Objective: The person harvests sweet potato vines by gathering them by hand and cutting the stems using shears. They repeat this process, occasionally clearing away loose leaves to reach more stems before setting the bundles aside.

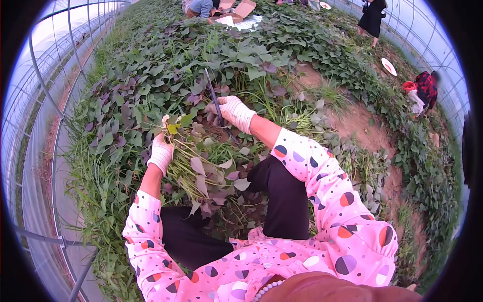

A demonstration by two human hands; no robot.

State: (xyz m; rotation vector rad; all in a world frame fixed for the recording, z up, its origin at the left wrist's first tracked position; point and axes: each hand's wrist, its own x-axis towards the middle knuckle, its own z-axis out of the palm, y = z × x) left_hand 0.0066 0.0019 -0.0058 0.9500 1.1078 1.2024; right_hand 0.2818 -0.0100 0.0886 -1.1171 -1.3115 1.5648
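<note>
My left hand (161, 150), in a whitish glove, is closed around a bunch of cut leafy vines (188, 168) whose long green stems and purplish leaves hang toward my knees. A yellow-green leaf shows beside its fingers. To its right, my right hand (232, 112), also gloved, grips a dark long-bladed tool (213, 95), perhaps a sickle or shears. The blade points up and away over the foliage. Below that hand a patch of brown soil shows among the stems. The two hands are apart.
Dense leafy vines (241, 55) spread ahead. Bare soil (367, 131) lies to the right. A metal greenhouse frame (55, 118) runs along the left. Open cardboard boxes (236, 12) stand ahead near people. At the right, a person in a checked top (426, 89) bends near a red container (409, 86).
</note>
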